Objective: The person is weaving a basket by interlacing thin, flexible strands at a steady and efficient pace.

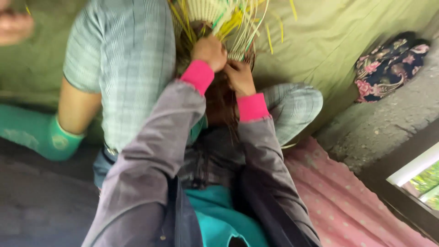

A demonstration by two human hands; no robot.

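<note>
A half-woven piece (215, 13) of white, yellow and green strips sits at the top centre, loose strip ends fanning out from it. My left hand (209, 52), in a grey sleeve with a pink cuff, is closed in a fist at its lower edge. Just to the right and lower, my right hand (238, 75) grips the same edge with its fingers tucked among the strips. Both hands touch the weave; which strips each holds is hidden by motion blur.
A person in a checked shirt (121, 59) sits close on the left, bare arm (75, 107) down, teal trousers (39, 132) below. A blurred hand (13, 25) shows top left. Green cloth (329, 36) lies behind, a floral bag (388, 64) right, pink dotted cloth (338, 196) lower right.
</note>
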